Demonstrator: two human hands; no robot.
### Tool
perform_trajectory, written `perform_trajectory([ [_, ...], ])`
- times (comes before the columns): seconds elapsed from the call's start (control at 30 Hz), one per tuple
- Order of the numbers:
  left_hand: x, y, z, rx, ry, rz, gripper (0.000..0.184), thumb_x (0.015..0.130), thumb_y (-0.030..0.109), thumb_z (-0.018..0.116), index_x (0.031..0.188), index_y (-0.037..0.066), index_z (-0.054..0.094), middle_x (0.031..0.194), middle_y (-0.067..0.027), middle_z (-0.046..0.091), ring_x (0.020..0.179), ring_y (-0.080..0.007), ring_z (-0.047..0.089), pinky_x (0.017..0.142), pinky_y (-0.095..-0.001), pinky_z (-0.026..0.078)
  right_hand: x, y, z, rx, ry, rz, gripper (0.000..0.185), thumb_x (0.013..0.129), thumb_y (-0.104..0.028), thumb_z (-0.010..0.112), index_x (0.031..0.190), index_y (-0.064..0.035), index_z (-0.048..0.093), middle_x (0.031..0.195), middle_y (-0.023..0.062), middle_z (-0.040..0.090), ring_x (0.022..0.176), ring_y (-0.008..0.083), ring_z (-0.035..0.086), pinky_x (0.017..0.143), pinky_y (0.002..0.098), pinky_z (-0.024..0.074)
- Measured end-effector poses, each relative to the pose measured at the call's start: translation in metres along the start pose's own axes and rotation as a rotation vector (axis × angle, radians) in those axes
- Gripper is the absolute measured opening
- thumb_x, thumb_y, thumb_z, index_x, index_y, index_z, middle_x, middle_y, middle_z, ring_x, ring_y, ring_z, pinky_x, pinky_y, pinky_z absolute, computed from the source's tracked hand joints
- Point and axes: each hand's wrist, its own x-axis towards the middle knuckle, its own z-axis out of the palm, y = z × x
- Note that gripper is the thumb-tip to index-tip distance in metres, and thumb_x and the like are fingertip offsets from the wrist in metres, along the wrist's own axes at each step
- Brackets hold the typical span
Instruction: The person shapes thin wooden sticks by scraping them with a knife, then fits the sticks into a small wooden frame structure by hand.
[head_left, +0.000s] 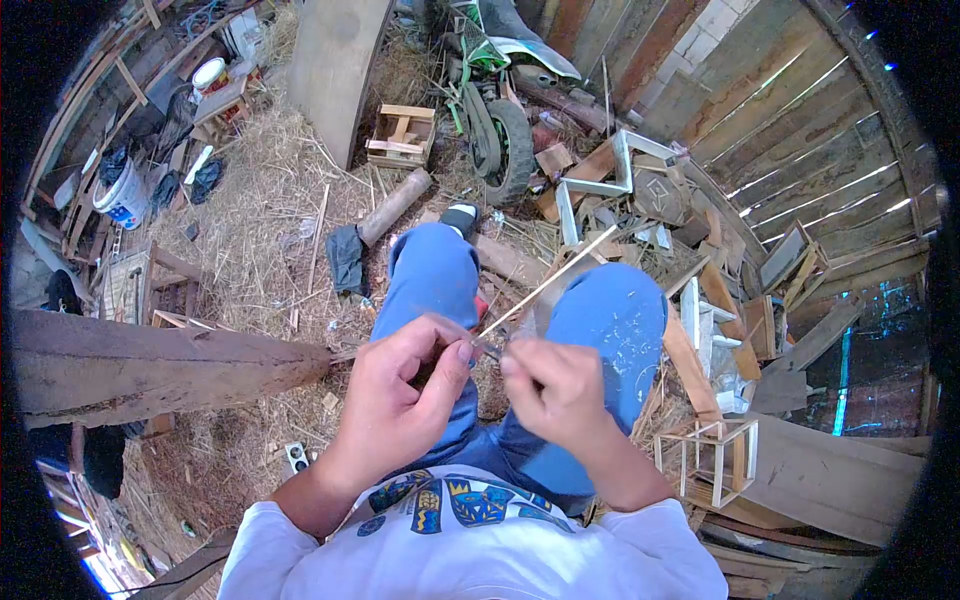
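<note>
My left hand (408, 378) is closed, thumb and fingers pinched together at the lower end of a thin wooden stick (550, 282). The stick slants up and to the right, across the gap between my knees. Close beside it, my right hand (556, 388) is curled shut. A small dark, thin piece (489, 350) shows between the two hands at the stick's end; its kind is too small to make out, and my fingers hide the rest. Both hands are above my lap, over blue trousers (610, 325).
A thick wooden beam (170, 366) juts in from the left. Right of my knees are a small wooden frame (708, 462) and scrap boards. Ahead lie a log (396, 207), a small wooden crate (402, 135) and a motorbike wheel (510, 150). Straw covers the ground.
</note>
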Motion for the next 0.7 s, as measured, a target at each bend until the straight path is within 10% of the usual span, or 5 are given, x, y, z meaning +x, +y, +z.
perform_trajectory([
  [0.13,-0.001,0.007,-0.001,0.029,-0.021,-0.039,0.009,0.102,0.003,0.061,0.097,-0.002,0.065,0.068,0.0030,0.057,0.062,-0.0019,0.048,0.053,-0.0227,0.038,0.009,0.006,-0.015,0.034,0.115,0.262,0.007,0.090,-0.012,0.073,0.088,-0.0066,0.069,0.073,0.0121,0.068,0.058,0.0306,0.067,0.053,0.0404,0.0513],
  [0.7,0.000,0.009,0.012,0.015,-0.044,-0.027,0.009,0.104,0.003,0.059,0.098,-0.002,0.064,0.070,0.0010,0.060,0.064,-0.0025,0.052,0.055,-0.0219,0.041,-0.007,0.006,-0.015,0.031,0.031,0.077,0.005,0.090,-0.012,0.073,0.091,-0.0067,0.073,0.082,0.0107,0.073,0.064,0.0275,0.071,0.056,0.0377,0.0548],
])
